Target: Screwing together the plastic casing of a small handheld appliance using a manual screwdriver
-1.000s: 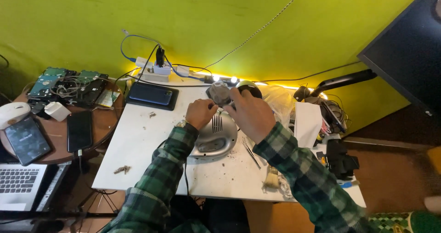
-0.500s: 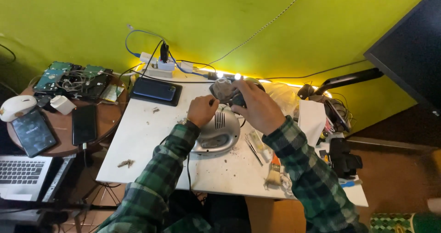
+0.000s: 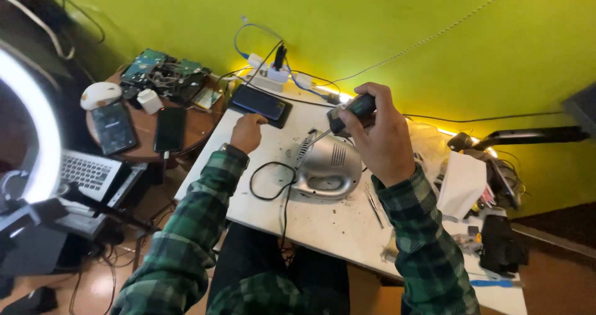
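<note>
Head view: right hand (image 3: 380, 142) clenched around screwdriver (image 3: 347, 114) over silver appliance (image 3: 328, 167), left hand (image 3: 247, 132) seemingly loose-fisted on white table (image 3: 335, 222).

1. The screwdriver (image 3: 347, 113) handle is mostly hidden inside the right hand (image 3: 379, 138).
2. At nine o'clock, the ring light (image 3: 37, 122) is cut by the edge.
3. Whatever the left hand (image 3: 247, 133) fingers hold is hidden.

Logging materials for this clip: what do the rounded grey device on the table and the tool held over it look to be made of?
Silver-grey device: likely moulded plastic with a satin metallic finish, given its soft sheen and slotted vents; painted metal is possible. Screwdriver in the right hand: black handle, probably plastic or rubber, and a thin bright shaft that looks like steel.
</note>
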